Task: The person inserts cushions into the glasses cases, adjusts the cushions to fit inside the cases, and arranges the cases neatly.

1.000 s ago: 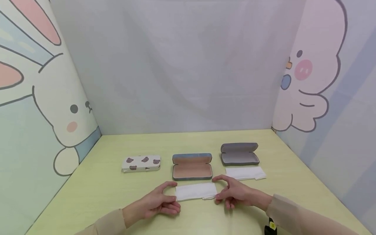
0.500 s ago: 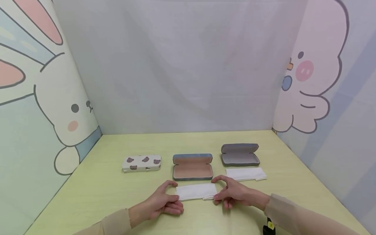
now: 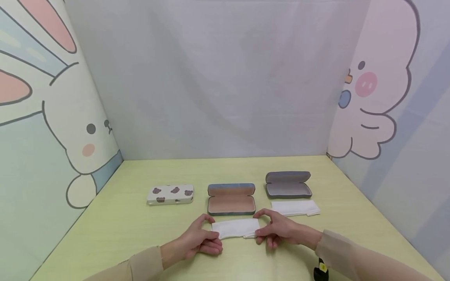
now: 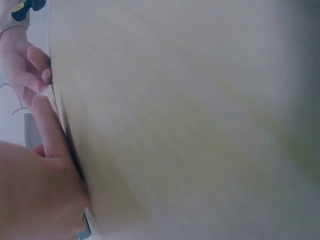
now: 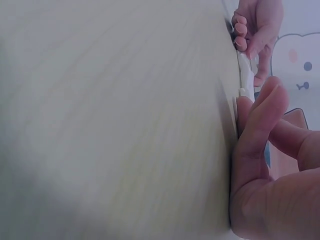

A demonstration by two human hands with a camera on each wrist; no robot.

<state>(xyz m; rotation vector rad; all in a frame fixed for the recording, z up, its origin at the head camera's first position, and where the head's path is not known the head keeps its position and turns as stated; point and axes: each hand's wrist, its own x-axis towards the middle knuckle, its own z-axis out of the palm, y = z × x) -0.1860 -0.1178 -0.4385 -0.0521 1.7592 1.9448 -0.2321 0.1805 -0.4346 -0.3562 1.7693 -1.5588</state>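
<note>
A folded white cloth (image 3: 234, 228) lies on the table just in front of the open blue glasses case (image 3: 231, 200) with a tan lining. My left hand (image 3: 198, 239) holds its left end, index finger at the far corner and thumb over the near one. At the opposite end my right hand (image 3: 277, 229) grips the edge between curved index finger and thumb. The near edge bows slightly between the thumbs. Seen low in the right wrist view, the cloth (image 5: 246, 75) stretches between both hands.
A closed white case (image 3: 170, 194) with bear heads stands to the left. At the right, an open grey glasses case (image 3: 288, 185) has a second folded white cloth (image 3: 295, 208) in front. A black object with a yellow label (image 3: 321, 270) is near my right sleeve.
My left hand has moved slightly right and forward, its thumb now overlapping the cloth's near left corner. The cloth's near edge has bowed a little. My right hand has barely moved.
</note>
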